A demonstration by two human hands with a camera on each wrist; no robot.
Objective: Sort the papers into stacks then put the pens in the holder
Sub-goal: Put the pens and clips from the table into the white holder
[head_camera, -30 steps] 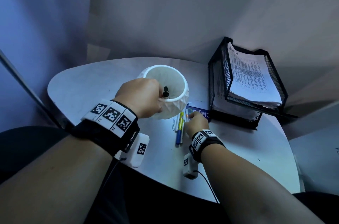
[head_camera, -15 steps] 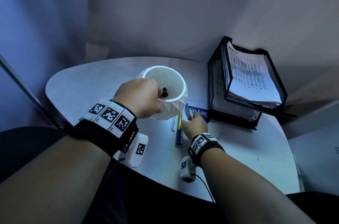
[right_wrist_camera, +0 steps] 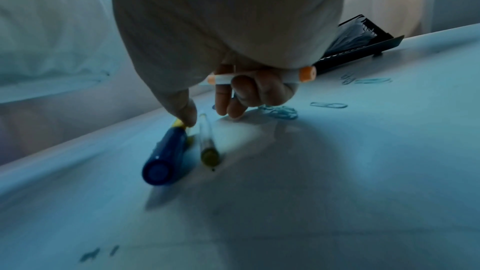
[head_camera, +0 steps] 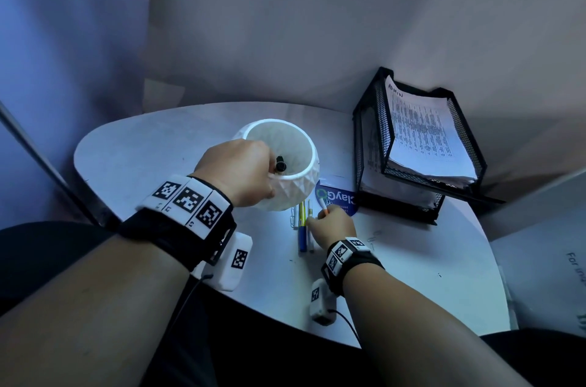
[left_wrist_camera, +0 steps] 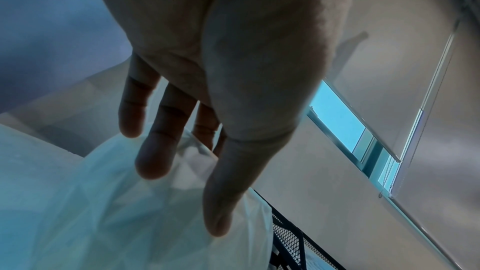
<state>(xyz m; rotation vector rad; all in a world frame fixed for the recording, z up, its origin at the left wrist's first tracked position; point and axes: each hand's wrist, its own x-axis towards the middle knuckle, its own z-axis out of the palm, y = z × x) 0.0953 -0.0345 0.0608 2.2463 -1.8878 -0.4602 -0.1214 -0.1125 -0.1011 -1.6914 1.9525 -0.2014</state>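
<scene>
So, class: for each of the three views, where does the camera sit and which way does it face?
Head: looks down at table, both forearms, hands.
Left wrist: looks along left hand, fingers on holder.
Right wrist: looks along right hand holding orange pen over table pens.
Shared: head and right wrist both show blue pen.

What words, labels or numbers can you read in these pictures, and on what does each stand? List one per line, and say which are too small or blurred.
"ADMIN": handwritten at the top of the top sheet in the black mesh tray.
"ClayG": upside down on the blue card beside the white holder; the rest is hidden, and its small print is unreadable.
"For ind": on the white surface at the right edge, cut off.
Printed rows on the top sheet: too small.
Wristband tags: coded patterns, digits unreadable.
</scene>
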